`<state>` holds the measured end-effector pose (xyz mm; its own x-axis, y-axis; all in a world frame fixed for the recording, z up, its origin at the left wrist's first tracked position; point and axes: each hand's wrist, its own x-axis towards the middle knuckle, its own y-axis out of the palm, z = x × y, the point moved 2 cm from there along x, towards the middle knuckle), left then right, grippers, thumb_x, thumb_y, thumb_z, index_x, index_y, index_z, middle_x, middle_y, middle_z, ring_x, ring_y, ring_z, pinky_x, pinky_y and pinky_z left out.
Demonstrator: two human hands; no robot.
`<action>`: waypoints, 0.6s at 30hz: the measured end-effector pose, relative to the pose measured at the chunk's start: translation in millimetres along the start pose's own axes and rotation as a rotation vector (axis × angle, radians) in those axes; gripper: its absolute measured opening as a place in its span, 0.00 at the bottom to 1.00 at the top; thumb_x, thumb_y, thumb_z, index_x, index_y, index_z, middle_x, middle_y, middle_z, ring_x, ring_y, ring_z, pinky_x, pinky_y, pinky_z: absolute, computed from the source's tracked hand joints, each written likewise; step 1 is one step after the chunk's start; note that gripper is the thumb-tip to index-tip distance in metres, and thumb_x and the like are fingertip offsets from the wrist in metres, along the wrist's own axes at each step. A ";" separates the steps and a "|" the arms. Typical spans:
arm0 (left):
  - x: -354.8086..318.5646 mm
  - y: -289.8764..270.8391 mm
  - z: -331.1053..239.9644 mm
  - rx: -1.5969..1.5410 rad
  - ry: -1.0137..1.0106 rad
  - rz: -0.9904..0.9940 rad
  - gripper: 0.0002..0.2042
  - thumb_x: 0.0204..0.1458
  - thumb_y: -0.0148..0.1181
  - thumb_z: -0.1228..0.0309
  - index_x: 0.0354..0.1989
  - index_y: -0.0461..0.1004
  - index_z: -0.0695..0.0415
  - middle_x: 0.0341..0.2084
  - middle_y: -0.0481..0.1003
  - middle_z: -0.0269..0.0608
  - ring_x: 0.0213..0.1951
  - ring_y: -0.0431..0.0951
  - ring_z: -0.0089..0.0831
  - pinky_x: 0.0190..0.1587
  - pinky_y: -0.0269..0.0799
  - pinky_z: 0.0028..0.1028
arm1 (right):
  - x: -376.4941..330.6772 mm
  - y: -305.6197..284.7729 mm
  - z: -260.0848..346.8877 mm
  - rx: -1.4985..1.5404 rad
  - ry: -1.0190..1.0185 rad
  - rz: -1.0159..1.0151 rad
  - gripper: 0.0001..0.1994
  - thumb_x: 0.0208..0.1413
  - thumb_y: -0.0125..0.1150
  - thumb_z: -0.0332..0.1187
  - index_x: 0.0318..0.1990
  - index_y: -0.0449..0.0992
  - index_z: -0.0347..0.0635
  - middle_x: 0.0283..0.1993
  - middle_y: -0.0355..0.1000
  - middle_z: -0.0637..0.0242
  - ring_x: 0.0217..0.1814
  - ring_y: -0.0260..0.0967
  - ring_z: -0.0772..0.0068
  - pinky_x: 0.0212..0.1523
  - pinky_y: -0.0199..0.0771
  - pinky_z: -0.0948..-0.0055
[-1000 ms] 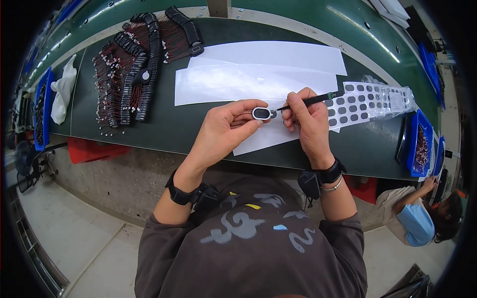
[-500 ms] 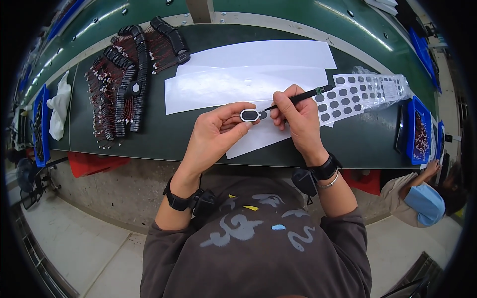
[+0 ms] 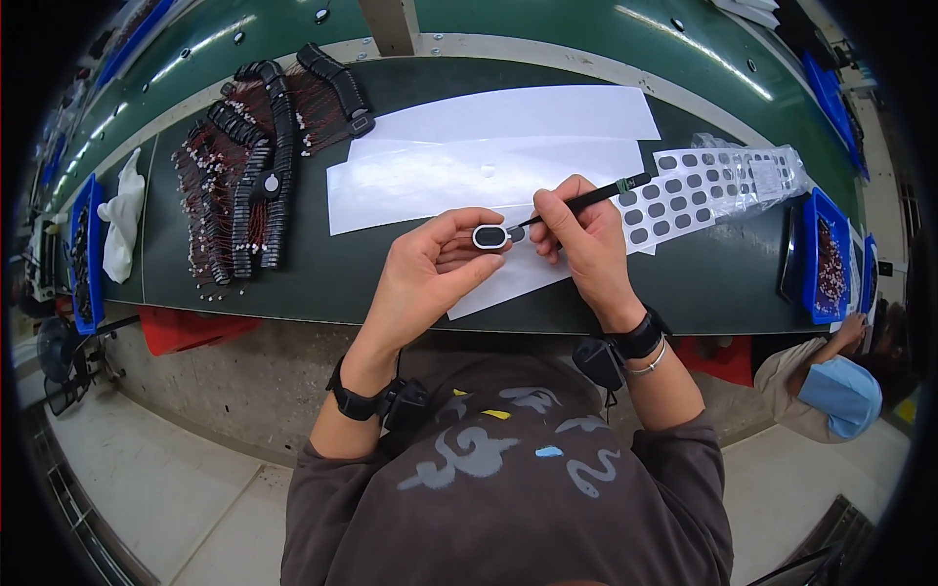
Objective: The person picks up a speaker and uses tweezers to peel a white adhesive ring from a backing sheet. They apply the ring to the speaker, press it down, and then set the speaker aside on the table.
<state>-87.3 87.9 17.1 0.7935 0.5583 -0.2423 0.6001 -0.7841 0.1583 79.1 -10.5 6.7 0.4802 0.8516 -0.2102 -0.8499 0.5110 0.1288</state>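
My left hand (image 3: pixel 418 278) pinches a small oval part (image 3: pixel 489 237) with a white rim and a dark face, perhaps a small speaker, between thumb and fingers. Black tweezers (image 3: pixel 598 197) rest in my right hand (image 3: pixel 594 256), gripped between thumb and fingers, pointing left. Their tip reaches a small dark oval pad (image 3: pixel 517 234) just right of the part; whether the tip grips it I cannot tell. Under and beyond my hands lie white sheets (image 3: pixel 420 186). To the right is a sheet of dark oval stickers (image 3: pixel 674 200).
Rows of black parts with red wires (image 3: pixel 259 186) lie at the left, beside a white cloth (image 3: pixel 123 220) and a blue bin (image 3: pixel 88 254). At the right stand clear plastic wrap (image 3: pixel 782 176) and a blue bin (image 3: pixel 816 293) of wired parts. A person (image 3: pixel 831 386) is at far right.
The view has shifted slightly, so the table things sit a little lower. Both hands keep their grips, and the tweezers' tip stays beside the oval part.
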 end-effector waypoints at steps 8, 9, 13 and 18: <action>-2.4 0.9 11.7 0.024 0.064 -0.061 0.16 0.54 0.64 0.78 0.52 0.75 0.65 0.35 0.80 0.37 0.39 0.79 0.18 0.43 0.74 0.16 | -2.1 -3.1 -0.2 -0.007 -0.010 -0.024 0.09 0.65 0.57 0.37 0.35 0.70 0.43 0.27 0.73 0.69 0.24 0.67 0.84 0.24 0.64 0.85; -2.9 0.8 11.4 0.013 0.080 -0.068 0.16 0.55 0.63 0.78 0.52 0.75 0.65 0.35 0.80 0.36 0.38 0.79 0.17 0.42 0.74 0.16 | -2.3 -5.8 -1.6 0.005 -0.025 -0.054 0.08 0.66 0.56 0.36 0.36 0.70 0.42 0.29 0.75 0.67 0.24 0.68 0.83 0.25 0.65 0.84; -4.6 -7.1 5.0 -0.015 0.027 -0.025 0.16 0.57 0.61 0.79 0.54 0.73 0.66 0.41 0.80 0.43 0.44 0.81 0.26 0.45 0.79 0.21 | -15.7 6.9 8.2 -0.098 -0.384 -0.116 0.05 0.67 0.52 0.30 0.42 0.72 0.39 0.39 0.78 0.58 0.29 0.72 0.78 0.29 0.70 0.81; -5.0 -11.9 -0.5 -0.191 -0.001 -0.002 0.15 0.60 0.58 0.75 0.54 0.74 0.65 0.36 0.80 0.39 0.41 0.81 0.24 0.42 0.79 0.21 | -28.2 25.2 21.8 -0.605 -0.868 0.094 0.09 0.65 0.50 0.21 0.49 0.74 0.36 0.50 0.76 0.50 0.38 0.77 0.71 0.39 0.75 0.76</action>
<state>-98.2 94.6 17.0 0.7922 0.5596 -0.2435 0.6101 -0.7173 0.3364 48.9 -19.0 36.9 0.1942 0.7987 0.5695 -0.7435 0.4985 -0.4456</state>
